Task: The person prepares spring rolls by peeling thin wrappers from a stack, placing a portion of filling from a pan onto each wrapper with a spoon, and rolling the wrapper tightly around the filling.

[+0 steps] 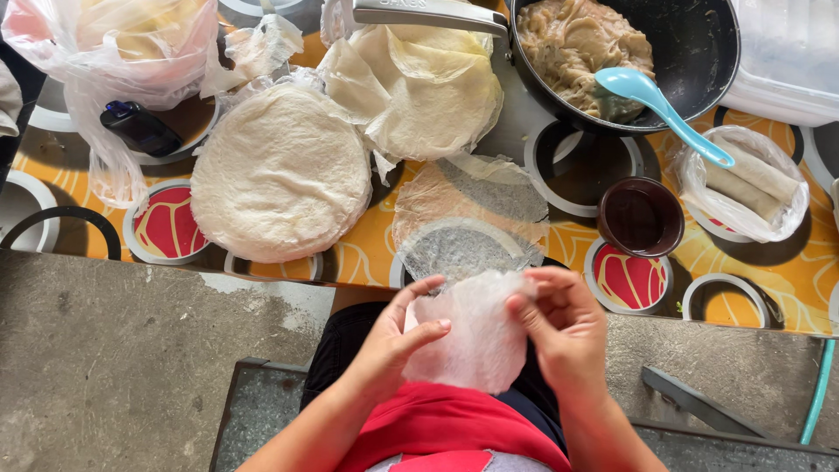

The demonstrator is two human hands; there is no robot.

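— At lower centre, what do the hands grip?
— Left hand (393, 336) and right hand (559, 328) pinch one thin wrapper sheet (476, 336) between fingertips, below the wrapper stack (280, 175) at upper left.

i'm looking at a home cooking spot: a patterned tablecloth (367, 253), a pan (699, 52) of filling, stacked wrappers (280, 175) and finished rolls (752, 179) over a bare concrete floor (114, 350).
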